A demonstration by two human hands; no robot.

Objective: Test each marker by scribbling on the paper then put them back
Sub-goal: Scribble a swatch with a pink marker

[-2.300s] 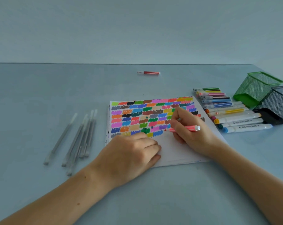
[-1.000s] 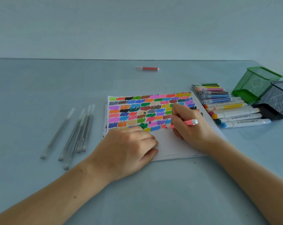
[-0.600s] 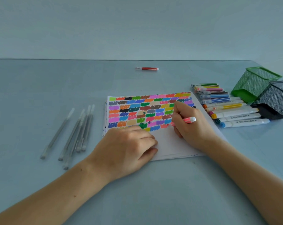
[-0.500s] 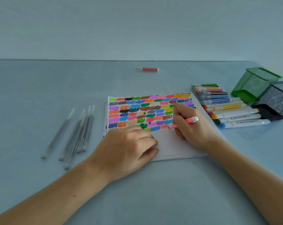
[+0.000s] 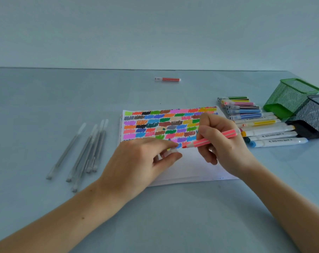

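My right hand [image 5: 221, 143] grips a pink striped marker [image 5: 215, 138], lifted off the paper, tip pointing left. My left hand [image 5: 142, 161] pinches a small clear cap [image 5: 170, 152] between thumb and fingers, right by the marker's tip. Beneath both hands lies the white paper [image 5: 191, 167], its upper half filled with rows of coloured scribbles [image 5: 160, 123]. To the right of the paper several capped markers [image 5: 255, 121] lie side by side in a row.
A green mesh cup [image 5: 290, 96] and a black mesh cup [image 5: 314, 117] stand tilted at the far right. Several clear pens [image 5: 87, 148] lie left of the paper. One red marker [image 5: 167, 79] lies alone near the table's far edge.
My right hand lifted the pink marker off the paper and turned its tip left. My left hand rose from the paper and brought the clear cap up to the tip.
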